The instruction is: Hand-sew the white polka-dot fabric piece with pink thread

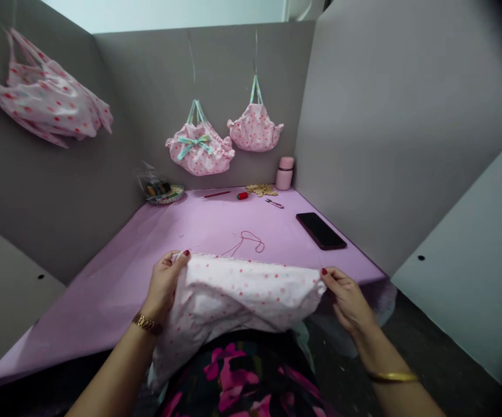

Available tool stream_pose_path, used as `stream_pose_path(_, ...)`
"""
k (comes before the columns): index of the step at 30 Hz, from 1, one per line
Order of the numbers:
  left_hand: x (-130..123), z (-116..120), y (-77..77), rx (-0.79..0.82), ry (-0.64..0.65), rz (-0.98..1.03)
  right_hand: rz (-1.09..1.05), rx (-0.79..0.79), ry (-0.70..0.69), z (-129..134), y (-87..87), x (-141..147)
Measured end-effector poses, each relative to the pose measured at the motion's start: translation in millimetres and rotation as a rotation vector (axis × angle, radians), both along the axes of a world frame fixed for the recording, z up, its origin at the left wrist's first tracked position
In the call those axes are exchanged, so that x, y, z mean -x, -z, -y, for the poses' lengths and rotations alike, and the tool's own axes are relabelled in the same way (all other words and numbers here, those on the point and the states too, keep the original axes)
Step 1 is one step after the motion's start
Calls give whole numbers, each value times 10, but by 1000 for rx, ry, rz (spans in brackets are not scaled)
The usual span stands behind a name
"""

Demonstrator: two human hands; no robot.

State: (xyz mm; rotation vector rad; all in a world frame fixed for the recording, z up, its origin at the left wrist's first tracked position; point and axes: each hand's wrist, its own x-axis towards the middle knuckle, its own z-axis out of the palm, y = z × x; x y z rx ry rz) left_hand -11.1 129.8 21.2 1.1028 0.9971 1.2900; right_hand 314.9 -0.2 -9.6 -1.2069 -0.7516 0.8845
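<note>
Left hand [169, 284], right hand [350, 304] pinching one red-dotted cloth [255, 284], stretched at tabletop's [103, 301] near edge. Hours from cloth: one loose red thread [251, 234], twelve; one smartphone [321, 230], two; one red spool [242, 196], twelve; one pencil [215, 194], eleven. Ten-thirty: one plate [178, 193], one clear bag [147, 175], dark contents blurred. One pink flask [284, 178], capped, toward one. Three dotted sewn pieces [255, 128] hanging: ten, eleven, twelve!

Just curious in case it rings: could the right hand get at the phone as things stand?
Probably yes: the phone lies just beyond the right hand, with nothing visible standing between them. That hand is pinching the dotted fabric, though, so it would likely have to let go first.
</note>
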Motion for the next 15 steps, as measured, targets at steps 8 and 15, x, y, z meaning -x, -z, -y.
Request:
stream_pose_path(8,-253,80,-50,10,-14,79,13,-215,438,34,-108,-361)
stream_pose_path(15,-328,103,-99,-18,27,50,595,-109,262,-184,-108,49)
